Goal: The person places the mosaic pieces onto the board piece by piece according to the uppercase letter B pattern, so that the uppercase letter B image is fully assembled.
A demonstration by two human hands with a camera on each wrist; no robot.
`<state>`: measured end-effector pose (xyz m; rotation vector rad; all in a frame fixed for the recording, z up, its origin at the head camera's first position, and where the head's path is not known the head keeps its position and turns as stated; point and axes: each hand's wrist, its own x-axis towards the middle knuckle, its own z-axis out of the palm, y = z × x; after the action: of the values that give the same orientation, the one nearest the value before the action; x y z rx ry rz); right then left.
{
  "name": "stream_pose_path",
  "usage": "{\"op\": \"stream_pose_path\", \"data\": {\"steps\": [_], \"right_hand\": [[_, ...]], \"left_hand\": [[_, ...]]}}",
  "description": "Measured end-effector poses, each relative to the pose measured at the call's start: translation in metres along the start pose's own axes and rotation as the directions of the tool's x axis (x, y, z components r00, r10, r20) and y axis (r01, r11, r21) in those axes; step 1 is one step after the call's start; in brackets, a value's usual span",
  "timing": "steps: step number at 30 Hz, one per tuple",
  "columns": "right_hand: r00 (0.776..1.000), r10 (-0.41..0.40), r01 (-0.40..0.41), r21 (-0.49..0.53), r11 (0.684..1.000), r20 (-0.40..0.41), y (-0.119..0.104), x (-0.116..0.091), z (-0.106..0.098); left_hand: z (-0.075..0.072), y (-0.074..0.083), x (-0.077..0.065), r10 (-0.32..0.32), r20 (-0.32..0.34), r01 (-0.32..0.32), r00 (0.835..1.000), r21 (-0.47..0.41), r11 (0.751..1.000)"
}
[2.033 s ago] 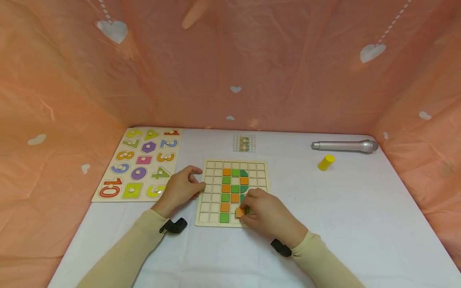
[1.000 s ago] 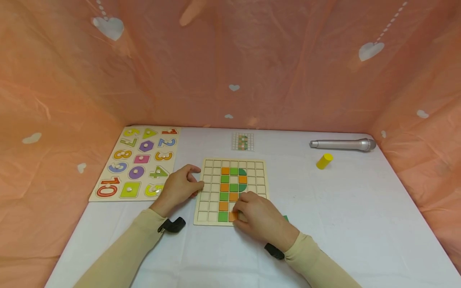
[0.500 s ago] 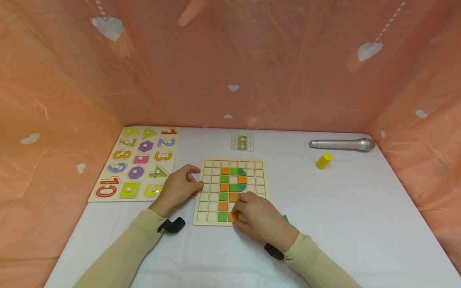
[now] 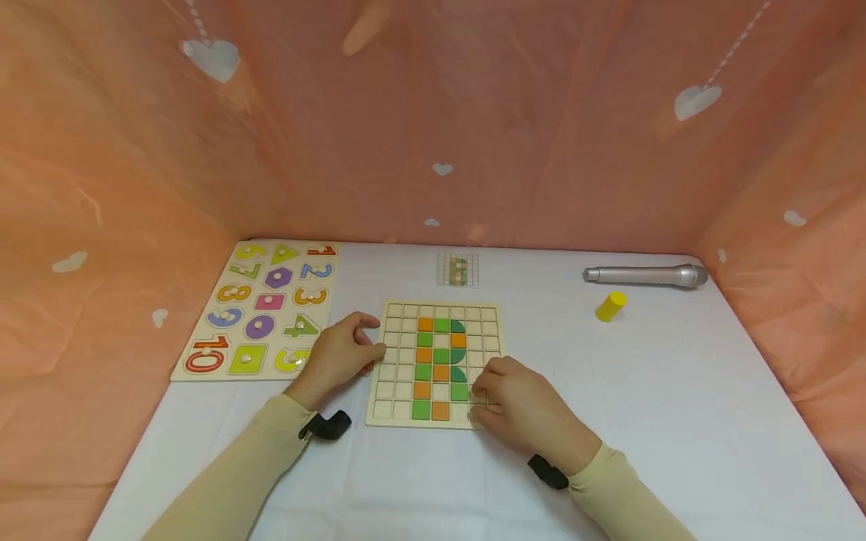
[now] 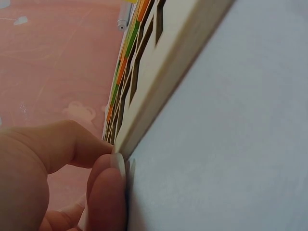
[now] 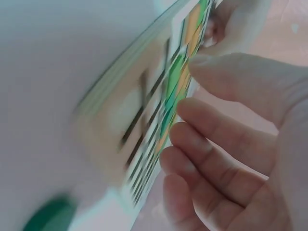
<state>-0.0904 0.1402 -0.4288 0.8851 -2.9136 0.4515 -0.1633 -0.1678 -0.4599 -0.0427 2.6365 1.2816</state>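
Note:
A square wooden grid board (image 4: 392, 391) lies on the white table, with orange and green square tiles and dark green rounded tiles set in its cells. My left hand (image 4: 338, 353) stays at the board's left edge, its fingertips touching the rim in the left wrist view. Over the board's lower right part is my right hand (image 4: 528, 406), thumb and fingers apart with nothing between them. Left of it, an orange tile (image 4: 440, 410) sits flat in the bottom row beside a green tile (image 4: 421, 410). A blurred dark green piece (image 6: 50, 211) shows in the right wrist view.
A number-and-shape puzzle board (image 4: 203, 319) lies at the left, partly behind my left hand. Behind the grid board is a small patterned card (image 4: 457, 269). A silver microphone (image 4: 643, 276) and a yellow cylinder (image 4: 612, 306) are at the back right.
My right hand held an orange tile over the board, set it down in the bottom row, then let go and moved right. The left hand has kept its place.

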Motion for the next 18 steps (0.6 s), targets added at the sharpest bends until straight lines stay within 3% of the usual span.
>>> {"op": "stream_pose_path", "data": {"steps": [6,18], "right_hand": [[0.992,0.123,-0.123,-0.029,0.992,0.011,0.021,-0.030,-0.008],[0.972,0.234,-0.233,-0.059,0.971,0.011,0.047,-0.071,-0.019]], "left_hand": [[0.001,0.001,0.000,0.021,-0.005,-0.021,1.000,0.009,1.000],[0.000,0.000,-0.002,-0.002,-0.007,0.002,1.000,-0.011,1.000]]}}
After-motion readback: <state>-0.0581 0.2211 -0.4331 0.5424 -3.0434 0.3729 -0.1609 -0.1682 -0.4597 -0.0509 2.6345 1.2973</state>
